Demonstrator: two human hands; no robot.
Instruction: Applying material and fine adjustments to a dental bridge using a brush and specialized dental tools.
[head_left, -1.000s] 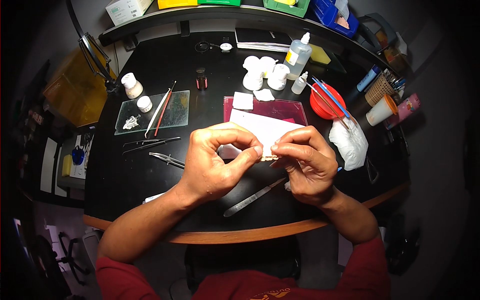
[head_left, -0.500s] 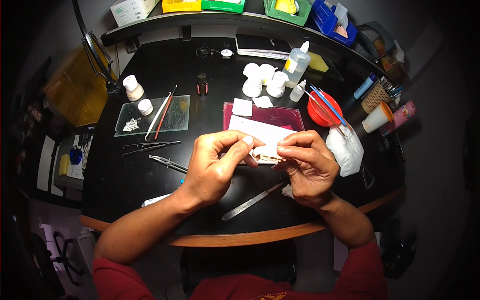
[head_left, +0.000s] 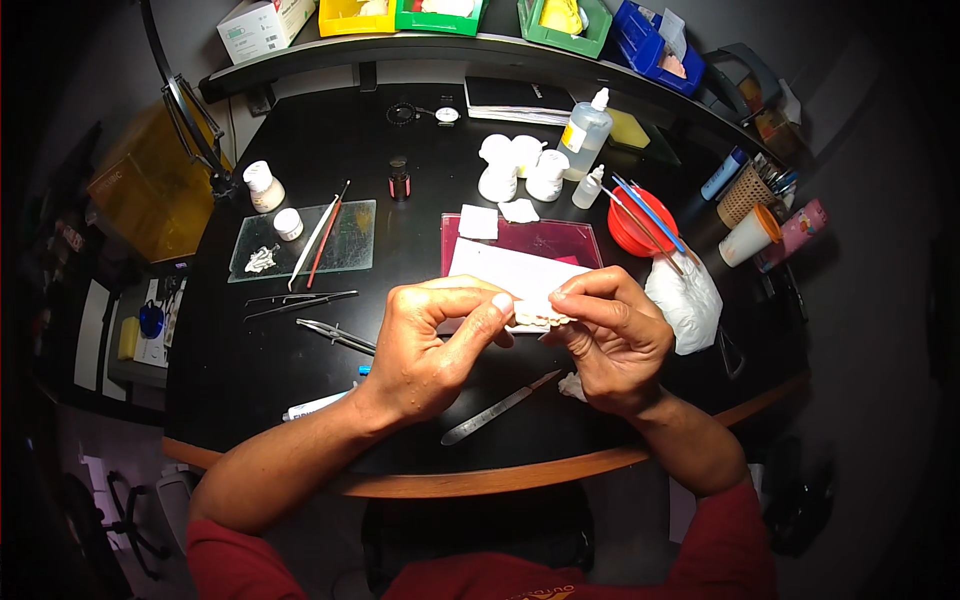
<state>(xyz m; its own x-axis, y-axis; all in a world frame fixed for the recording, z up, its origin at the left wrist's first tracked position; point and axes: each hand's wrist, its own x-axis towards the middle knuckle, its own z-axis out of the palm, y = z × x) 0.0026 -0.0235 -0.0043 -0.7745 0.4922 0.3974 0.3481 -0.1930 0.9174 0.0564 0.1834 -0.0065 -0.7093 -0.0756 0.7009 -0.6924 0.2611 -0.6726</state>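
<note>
The dental piece (head_left: 537,314), small, cream and toothed along its lower edge, was held up in front of you, above the bench (head_left: 235,385) and between your two hands. Your left hand (head_left: 437,330) had its thumb and forefinger clamped on the left end, with the back of the hand toward the camera. Your right hand (head_left: 620,335) pinched the other end between thumb and fingers, which hid part of that side. Your hands were close to each other, with only the middle of the piece showing in the gap.

Seen from above, a white sheet (head_left: 490,262) lay behind the piece, partly covering a maroon slab (head_left: 570,238). Nearer to you, a silver knife (head_left: 490,414) lay slantwise on the black surface, its blade pointing toward your right hand, and a crumpled white scrap (head_left: 572,386) sat close to that wrist. To the left of your left hand you had metal tweezers (head_left: 302,301) and a second metal instrument (head_left: 338,337), with a glass plate (head_left: 350,250) beyond them bearing a white jar (head_left: 288,224). On your right, a red bowl (head_left: 632,238) with brushes across it stood behind a crumpled white bundle (head_left: 685,310).
</note>
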